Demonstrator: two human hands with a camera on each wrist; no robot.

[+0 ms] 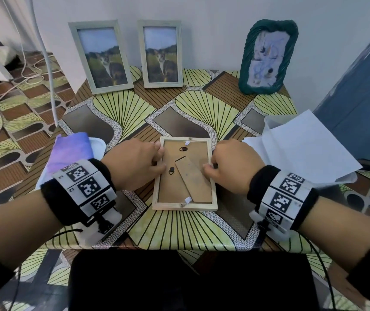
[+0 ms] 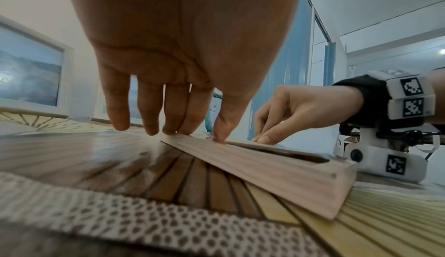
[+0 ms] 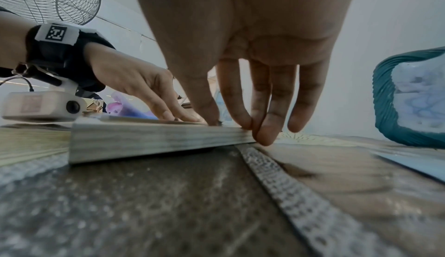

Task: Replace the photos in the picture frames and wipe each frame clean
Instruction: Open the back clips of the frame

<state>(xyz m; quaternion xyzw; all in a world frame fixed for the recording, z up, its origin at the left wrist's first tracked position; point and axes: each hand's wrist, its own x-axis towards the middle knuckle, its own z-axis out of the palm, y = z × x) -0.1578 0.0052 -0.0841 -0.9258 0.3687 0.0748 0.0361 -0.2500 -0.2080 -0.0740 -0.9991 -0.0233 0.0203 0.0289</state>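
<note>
A light wooden picture frame [image 1: 185,206] lies face down in the middle of the table, its brown backing board [image 1: 172,189] and fold-out stand [image 1: 193,178] facing up. My left hand [image 1: 158,158] pinches the frame's left rail, thumb on top [image 2: 220,137] and fingers against the outer edge. At the right rail my right hand [image 1: 209,166] holds it the same way, thumb on top and fingers [image 3: 265,135] down the outer side. Two black turn clips [image 1: 171,170] show on the backing. A purple cloth [image 1: 69,151] lies left of the frame.
Two pale frames with cat photos [image 1: 100,57] [image 1: 162,53] and a green frame [image 1: 268,57] stand against the back wall. White sheets in a clear sleeve [image 1: 303,149] lie at the right edge. Cables trail over the floor at left [image 1: 29,75].
</note>
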